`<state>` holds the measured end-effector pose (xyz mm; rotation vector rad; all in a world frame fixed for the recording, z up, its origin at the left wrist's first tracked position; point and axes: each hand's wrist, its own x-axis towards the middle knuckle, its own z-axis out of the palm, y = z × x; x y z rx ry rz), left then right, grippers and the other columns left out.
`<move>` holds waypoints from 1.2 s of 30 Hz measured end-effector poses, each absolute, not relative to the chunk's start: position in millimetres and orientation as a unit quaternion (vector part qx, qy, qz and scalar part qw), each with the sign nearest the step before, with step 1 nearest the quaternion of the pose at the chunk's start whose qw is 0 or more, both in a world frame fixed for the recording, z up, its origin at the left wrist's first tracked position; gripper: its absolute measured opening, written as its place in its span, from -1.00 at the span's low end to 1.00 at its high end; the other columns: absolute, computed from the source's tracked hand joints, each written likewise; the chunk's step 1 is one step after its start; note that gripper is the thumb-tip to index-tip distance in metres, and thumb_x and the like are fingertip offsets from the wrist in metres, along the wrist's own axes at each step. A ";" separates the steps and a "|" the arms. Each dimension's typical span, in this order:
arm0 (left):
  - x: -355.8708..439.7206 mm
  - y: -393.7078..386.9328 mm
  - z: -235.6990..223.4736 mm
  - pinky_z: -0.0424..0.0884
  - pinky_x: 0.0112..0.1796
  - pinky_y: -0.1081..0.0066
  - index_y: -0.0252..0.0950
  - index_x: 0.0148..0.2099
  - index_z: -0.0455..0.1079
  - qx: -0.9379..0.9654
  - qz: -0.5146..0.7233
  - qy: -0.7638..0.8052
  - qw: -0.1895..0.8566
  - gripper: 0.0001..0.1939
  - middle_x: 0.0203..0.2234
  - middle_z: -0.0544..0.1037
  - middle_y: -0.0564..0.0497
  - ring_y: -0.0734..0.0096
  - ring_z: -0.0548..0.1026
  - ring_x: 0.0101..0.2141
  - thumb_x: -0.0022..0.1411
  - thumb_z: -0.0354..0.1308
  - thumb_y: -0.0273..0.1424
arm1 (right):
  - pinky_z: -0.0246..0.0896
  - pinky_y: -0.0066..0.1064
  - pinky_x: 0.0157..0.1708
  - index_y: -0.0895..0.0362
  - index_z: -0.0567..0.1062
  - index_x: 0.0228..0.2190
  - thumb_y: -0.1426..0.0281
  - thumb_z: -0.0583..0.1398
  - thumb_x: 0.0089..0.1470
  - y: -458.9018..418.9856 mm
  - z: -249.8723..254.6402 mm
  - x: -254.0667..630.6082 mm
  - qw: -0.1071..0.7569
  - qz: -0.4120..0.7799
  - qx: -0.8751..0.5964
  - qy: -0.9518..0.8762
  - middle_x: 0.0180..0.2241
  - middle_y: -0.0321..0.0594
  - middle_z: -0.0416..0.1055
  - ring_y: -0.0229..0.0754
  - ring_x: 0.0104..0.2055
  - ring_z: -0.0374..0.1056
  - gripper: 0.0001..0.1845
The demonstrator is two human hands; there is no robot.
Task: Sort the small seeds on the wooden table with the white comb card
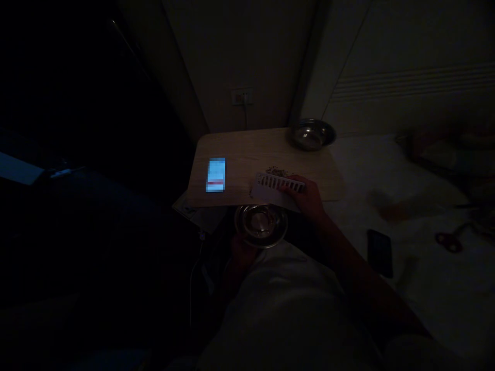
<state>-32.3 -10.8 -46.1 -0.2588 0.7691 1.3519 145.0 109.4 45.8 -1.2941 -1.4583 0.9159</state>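
Note:
My right hand (pixel 305 196) is closed on a pale flat piece with a row of dark slots (pixel 273 193); its exact kind is hard to make out. That piece rests at the front edge of the wooden table (pixel 240 147). Small dark bits like seeds (pixel 276 171) lie scattered just beyond it, with a few at its left end. Below the table edge, my left hand (pixel 243 247) grips the rim of a shiny metal bowl (pixel 261 242). Darkness hides most of the left fingers.
A lit phone (pixel 215 175) lies on the table's left side. Another metal bowl (pixel 312 135) sits at the back right corner. On the pale bed to the right are a dark phone (pixel 380 253) and a reddish object (pixel 448 241). A wall socket (pixel 242 97) holds a plugged cable.

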 end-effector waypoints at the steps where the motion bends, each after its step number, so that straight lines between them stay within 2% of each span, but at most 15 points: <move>1: -32.6 -11.0 -46.6 0.35 -0.08 0.23 -0.37 -0.25 0.47 -0.118 0.604 0.346 0.708 -0.73 -0.36 0.59 -0.09 0.17 0.52 -0.20 -0.07 0.11 -0.49 | 0.25 -0.39 -0.41 0.11 0.54 -0.35 0.21 0.32 -0.18 109.8 45.0 144.4 0.470 0.377 -0.527 -0.600 -0.39 -0.24 0.51 -0.20 -0.40 0.36 -0.69; 8: -32.5 -12.4 -49.9 0.37 -0.10 0.24 -0.38 -0.22 0.47 -0.106 0.606 0.348 0.707 -0.73 -0.30 0.59 -0.10 0.18 0.52 -0.21 -0.03 0.11 -0.46 | 0.20 -0.42 -0.47 0.12 0.54 -0.38 0.21 0.35 -0.22 107.7 45.5 145.6 0.448 0.416 -0.515 -0.601 -0.46 -0.29 0.49 -0.23 -0.46 0.32 -0.67; 14: -31.6 -10.4 -52.2 0.37 -0.10 0.21 -0.36 -0.23 0.47 -0.106 0.607 0.332 0.714 -0.73 -0.37 0.59 -0.08 0.17 0.52 -0.23 -0.04 0.11 -0.44 | 0.24 -0.41 -0.42 0.11 0.54 -0.40 0.21 0.37 -0.26 105.7 46.8 160.5 0.440 0.458 -0.504 -0.585 -0.43 -0.29 0.50 -0.21 -0.41 0.36 -0.67; 19: -32.2 -12.1 -49.9 0.39 -0.13 0.20 -0.33 -0.24 0.47 -0.098 0.613 0.349 0.702 -0.74 -0.36 0.60 -0.08 0.16 0.53 -0.24 -0.05 0.12 -0.45 | 0.21 -0.42 -0.46 0.10 0.53 -0.39 0.23 0.38 -0.28 104.9 47.9 173.4 0.498 0.447 -0.530 -0.522 -0.44 -0.30 0.49 -0.24 -0.45 0.34 -0.66; 28: -33.5 -10.3 -49.5 0.39 -0.12 0.21 -0.34 -0.23 0.47 -0.100 0.608 0.358 0.702 -0.73 -0.35 0.60 -0.07 0.18 0.53 -0.25 -0.05 0.11 -0.47 | 0.23 -0.43 -0.42 0.14 0.50 -0.43 0.30 0.38 -0.30 111.3 47.0 199.3 0.639 0.314 -0.570 -0.411 -0.48 -0.33 0.46 -0.28 -0.45 0.34 -0.70; 36: -28.8 -9.3 -44.2 0.36 -0.10 0.24 -0.34 -0.20 0.47 -0.099 0.599 0.343 0.717 -0.70 -0.34 0.60 -0.06 0.20 0.53 -0.23 -0.06 0.11 -0.47 | 0.28 -0.38 -0.36 0.16 0.49 -0.42 0.34 0.36 -0.28 112.9 46.3 213.4 0.667 0.300 -0.562 -0.387 -0.45 -0.31 0.47 -0.25 -0.42 0.38 -0.72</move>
